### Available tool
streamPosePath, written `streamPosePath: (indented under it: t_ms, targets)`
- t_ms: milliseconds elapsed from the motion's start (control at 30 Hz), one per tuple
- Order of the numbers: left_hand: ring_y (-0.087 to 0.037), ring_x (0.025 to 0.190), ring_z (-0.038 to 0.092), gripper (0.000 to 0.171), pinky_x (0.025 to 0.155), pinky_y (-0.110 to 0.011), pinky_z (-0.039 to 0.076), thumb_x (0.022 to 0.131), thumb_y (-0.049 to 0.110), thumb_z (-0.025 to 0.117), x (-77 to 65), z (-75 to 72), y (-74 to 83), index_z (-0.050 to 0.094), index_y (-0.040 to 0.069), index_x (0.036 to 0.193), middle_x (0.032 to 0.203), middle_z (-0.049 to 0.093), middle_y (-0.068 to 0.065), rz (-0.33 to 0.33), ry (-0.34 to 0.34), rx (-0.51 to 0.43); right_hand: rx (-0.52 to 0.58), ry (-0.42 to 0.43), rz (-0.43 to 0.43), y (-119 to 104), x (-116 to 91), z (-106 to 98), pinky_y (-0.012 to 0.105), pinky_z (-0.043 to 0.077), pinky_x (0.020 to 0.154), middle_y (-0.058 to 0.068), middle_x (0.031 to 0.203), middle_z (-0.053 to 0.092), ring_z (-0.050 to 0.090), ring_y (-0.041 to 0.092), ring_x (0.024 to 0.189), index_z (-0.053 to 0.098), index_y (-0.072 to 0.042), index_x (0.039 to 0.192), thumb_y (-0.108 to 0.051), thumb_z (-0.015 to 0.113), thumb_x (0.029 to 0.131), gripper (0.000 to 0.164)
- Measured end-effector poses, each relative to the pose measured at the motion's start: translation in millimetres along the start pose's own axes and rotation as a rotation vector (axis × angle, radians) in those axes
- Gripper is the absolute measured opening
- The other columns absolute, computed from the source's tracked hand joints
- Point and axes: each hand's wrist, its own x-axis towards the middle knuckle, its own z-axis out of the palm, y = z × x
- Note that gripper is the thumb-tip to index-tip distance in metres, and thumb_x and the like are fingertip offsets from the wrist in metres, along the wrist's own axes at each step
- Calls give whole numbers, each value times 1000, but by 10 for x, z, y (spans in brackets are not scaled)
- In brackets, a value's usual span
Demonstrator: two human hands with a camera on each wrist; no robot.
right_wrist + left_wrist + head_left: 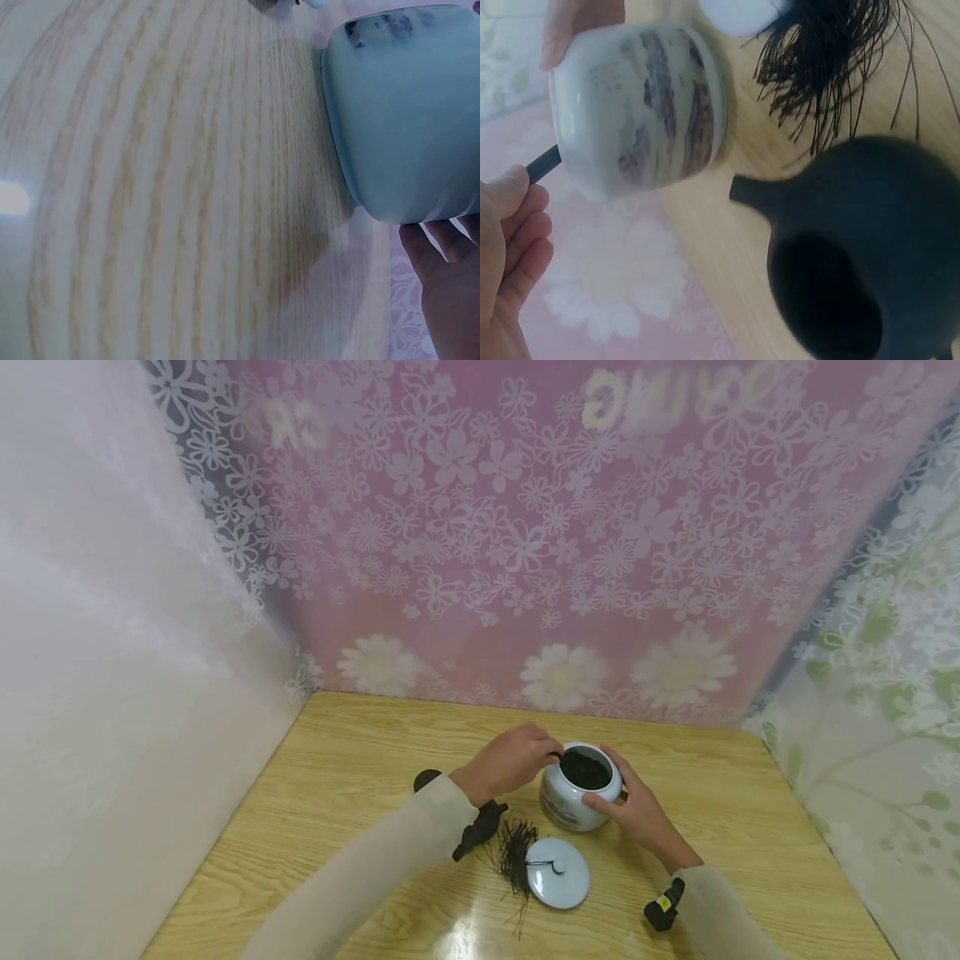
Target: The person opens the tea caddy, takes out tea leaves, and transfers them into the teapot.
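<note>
A white porcelain jar (570, 806) with a painted landscape stands on the table, its mouth showing a dark fill (585, 768). My right hand (633, 806) holds the jar from the right, thumb at the near rim and fingers on the far side. My left hand (510, 764) pinches the dark handle (544, 164) of a slim utensil at the jar's left rim. The utensil's other end is hidden in the jar. Below my left wrist sits a dark teapot (907, 225), its top opening uncovered; in the head view the sleeve partly covers it.
In front of the jar lies its white lid (566, 881), knob up, a cord running from it to a dark tassel (516, 856). A small dark round piece (426, 778) shows behind the left sleeve. Flowered cloth walls (525, 568) enclose the wooden table (360, 735).
</note>
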Motion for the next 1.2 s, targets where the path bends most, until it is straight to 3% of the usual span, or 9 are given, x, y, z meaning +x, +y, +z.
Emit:
streamPosePath:
  t_ms: [233, 367, 533, 800, 1200]
  targets:
    - [-15, 126, 69, 28, 107, -24, 57, 115, 26, 59, 15, 111, 75, 75, 16, 137, 133, 76, 0, 10, -14, -35, -4, 3, -6, 6, -3, 3, 75, 41, 119, 22, 176, 32, 35, 52, 159, 16, -23, 177, -46, 79, 101, 101]
    - [-14, 126, 69, 29, 109, -25, 56, 116, 27, 58, 18, 184, 67, 76, 15, 136, 132, 76, 1, -18, 12, -125, -1, -3, -11, 9, -9, 5, 74, 42, 118, 23, 176, 31, 35, 51, 159, 15, -23, 177, -44, 78, 102, 101]
    - [-14, 122, 72, 29, 104, -27, 58, 115, 25, 59, 10, 232, 79, 77, 13, 134, 130, 78, 0, -106, 35, -320, -3, -6, -10, -1, -13, -4, 75, 42, 118, 23, 176, 30, 34, 52, 159, 14, -24, 177, -45, 78, 102, 100]
    - [-6, 108, 72, 28, 88, -22, 59, 114, 30, 61, -57, 349, 24, 78, 16, 132, 126, 79, 4, -273, 63, -542, -7, -4, 1, -10, -20, -10, 75, 41, 119, 23, 177, 29, 33, 53, 160, 14, -26, 177, -46, 78, 102, 101]
    - [-1, 95, 68, 25, 79, -26, 57, 112, 34, 64, -147, 392, -73, 79, 22, 128, 115, 78, 9, -440, 158, -740, -16, -3, -2, -18, -18, -21, 77, 39, 119, 23, 177, 30, 33, 54, 159, 15, -27, 177, -46, 78, 102, 100]
